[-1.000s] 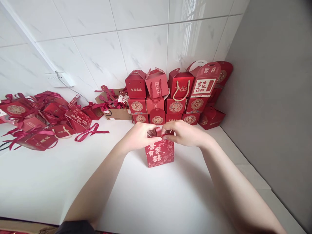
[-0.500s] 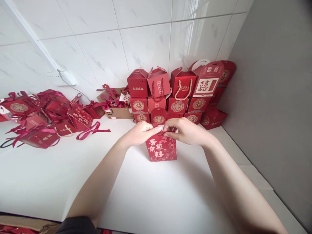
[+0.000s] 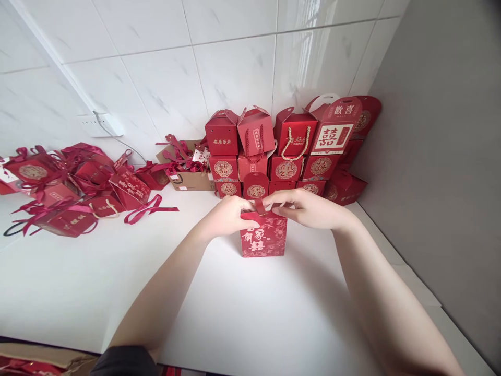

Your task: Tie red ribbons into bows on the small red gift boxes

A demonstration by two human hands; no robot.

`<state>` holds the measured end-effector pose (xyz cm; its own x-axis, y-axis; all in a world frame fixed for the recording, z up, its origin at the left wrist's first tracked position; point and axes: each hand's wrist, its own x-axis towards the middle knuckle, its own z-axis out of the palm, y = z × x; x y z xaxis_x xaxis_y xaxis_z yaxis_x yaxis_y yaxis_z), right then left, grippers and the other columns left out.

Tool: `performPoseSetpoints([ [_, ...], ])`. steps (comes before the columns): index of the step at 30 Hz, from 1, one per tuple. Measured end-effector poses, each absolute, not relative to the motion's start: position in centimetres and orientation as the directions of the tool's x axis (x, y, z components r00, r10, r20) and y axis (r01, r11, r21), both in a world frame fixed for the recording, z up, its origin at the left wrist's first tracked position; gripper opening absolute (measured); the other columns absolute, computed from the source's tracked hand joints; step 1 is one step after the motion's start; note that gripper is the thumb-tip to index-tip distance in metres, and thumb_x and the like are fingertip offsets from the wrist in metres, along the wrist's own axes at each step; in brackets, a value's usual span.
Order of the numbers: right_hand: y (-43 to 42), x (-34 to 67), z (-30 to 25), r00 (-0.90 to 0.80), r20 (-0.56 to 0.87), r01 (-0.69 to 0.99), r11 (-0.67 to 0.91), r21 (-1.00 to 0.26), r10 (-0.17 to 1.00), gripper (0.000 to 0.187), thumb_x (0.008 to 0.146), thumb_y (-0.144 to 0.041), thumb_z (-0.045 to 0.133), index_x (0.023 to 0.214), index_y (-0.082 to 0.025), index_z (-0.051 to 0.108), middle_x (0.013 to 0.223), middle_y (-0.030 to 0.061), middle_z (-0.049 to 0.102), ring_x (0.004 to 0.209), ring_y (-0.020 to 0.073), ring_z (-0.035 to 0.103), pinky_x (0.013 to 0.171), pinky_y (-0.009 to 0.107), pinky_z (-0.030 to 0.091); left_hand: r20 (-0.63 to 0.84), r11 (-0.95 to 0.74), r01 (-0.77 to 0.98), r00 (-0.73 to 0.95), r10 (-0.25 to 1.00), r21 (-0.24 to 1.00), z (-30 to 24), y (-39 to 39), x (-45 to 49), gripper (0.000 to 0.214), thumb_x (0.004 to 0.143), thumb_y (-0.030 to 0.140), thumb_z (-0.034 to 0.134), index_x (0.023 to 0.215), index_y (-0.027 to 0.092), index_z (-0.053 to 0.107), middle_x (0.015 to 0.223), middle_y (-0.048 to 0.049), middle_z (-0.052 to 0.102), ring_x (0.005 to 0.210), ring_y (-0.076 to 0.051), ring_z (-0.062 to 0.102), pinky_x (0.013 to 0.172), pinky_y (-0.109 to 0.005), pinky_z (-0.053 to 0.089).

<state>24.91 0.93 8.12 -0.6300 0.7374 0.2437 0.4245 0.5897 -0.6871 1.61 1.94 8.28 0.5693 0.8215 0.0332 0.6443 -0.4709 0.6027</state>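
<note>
Bright diffuse light, streaked glare on wall tiles (image 3: pixel 307 68), soft shadow (image 3: pixel 313 269) beside the red box (image 3: pixel 270 241), edges stretched

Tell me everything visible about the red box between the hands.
The red box looks like printed cardboard, with pale Chinese characters and flower patterns on its front. It stands upright on the white table. The left hand has its thumb against the front; the right hand touches the top edge, beside a red strap.

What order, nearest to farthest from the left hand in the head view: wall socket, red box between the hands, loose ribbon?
From the left hand:
1. Red box: touching it, at its right.
2. Loose ribbon: on the table, left.
3. Wall socket: on the tiles, farther left.
</note>
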Motion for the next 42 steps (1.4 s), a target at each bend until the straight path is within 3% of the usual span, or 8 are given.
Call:
performPoseSetpoints([
  [6,0.9,26.6,8.2,-0.616,0.126,0.512,0.517,-0.685,0.777,0.051,0.089,-0.017,0.050,0.137,-0.031,0.056,0.136,-0.0012,0.062,0.113,0.0204,0.064,0.100,0.037,0.051,0.030,-0.477,0.645,0.576,0.817,0.597,8.4,2.0,1.7,0.019,0.076,0.030,0.064,0.062,0.016,0.060,0.060,0.0035,0.053,0.058,-0.011,0.044,0.054,-0.025,0.032],
  [12,0.4,26.4,8.6,-0.627,0.076,0.521,0.491,-0.698,0.775,0.056,0.089,-0.020,0.051,0.144,-0.034,0.047,0.139,0.0002,0.059,0.110,0.0199,0.065,0.094,0.036,0.054,0.015,-0.472,0.649,0.579,0.815,0.597,8.4,2.2,1.5,0.022,0.076,0.031,0.064,0.061,0.016,0.058,0.058,0.0043,0.050,0.056,-0.011,0.040,0.052,-0.025,0.029],
  [16,0.2,26.0,9.2,-0.627,0.140,0.481,0.523,-0.704,0.766,0.036,0.090,-0.023,0.053,0.124,-0.026,0.062,0.115,0.0030,0.070,0.094,0.0182,0.068,0.082,0.032,0.055,0.004,-0.469,0.655,0.579,0.815,0.592,8.6,2.0,1.4,0.018,0.076,0.033,0.066,0.068,0.017,0.067,0.062,0.0025,0.060,0.059,-0.012,0.048,0.054,-0.025,0.033],
  [20,-0.1,26.1,9.7,-0.533,0.163,0.570,0.494,-0.656,0.831,0.018,0.090,-0.029,0.054,0.097,-0.023,0.069,0.094,0.0012,0.073,0.080,0.0167,0.066,0.071,0.028,0.050,0.021,-0.446,0.562,0.605,0.796,0.696,8.7,1.6,1.6,0.019,0.080,0.035,0.066,0.082,0.016,0.071,0.079,-0.0021,0.071,0.073,-0.015,0.061,0.065,-0.025,0.043],
  [27,0.2,25.0,9.0,-0.639,0.136,0.555,0.576,-0.599,0.757,0.017,0.089,-0.025,0.055,0.094,-0.022,0.071,0.084,0.0000,0.071,0.067,0.0141,0.058,0.065,0.026,0.043,0.099,-0.494,0.589,0.574,0.813,0.639,8.8,1.3,2.1,0.021,0.082,0.031,0.063,0.069,0.015,0.066,0.065,0.0003,0.065,0.063,-0.013,0.056,0.060,-0.025,0.040],
  [36,0.6,23.5,8.0,-0.637,0.179,0.574,0.616,-0.539,0.750,0.014,0.088,-0.023,0.054,0.076,-0.020,0.061,0.065,-0.0027,0.059,0.056,0.0116,0.046,0.057,0.025,0.034,0.118,-0.514,0.559,0.595,0.795,0.651,9.1,0.7,2.2,0.015,0.080,0.026,0.061,0.082,0.016,0.072,0.076,-0.0024,0.070,0.069,-0.016,0.060,0.062,-0.026,0.043],
  [42,0.4,23.1,8.1,-0.657,0.261,0.555,0.688,-0.468,0.707,0.011,0.087,-0.018,0.054,0.076,-0.019,0.055,0.075,0.0008,0.061,0.065,0.0136,0.050,0.062,0.026,0.037,0.130,-0.629,0.630,0.652,0.747,0.455,9.2,0.9,1.8,0.014,0.082,0.026,0.058,0.080,0.017,0.069,0.065,0.0003,0.060,0.056,-0.013,0.048,0.054,-0.025,0.033],
])
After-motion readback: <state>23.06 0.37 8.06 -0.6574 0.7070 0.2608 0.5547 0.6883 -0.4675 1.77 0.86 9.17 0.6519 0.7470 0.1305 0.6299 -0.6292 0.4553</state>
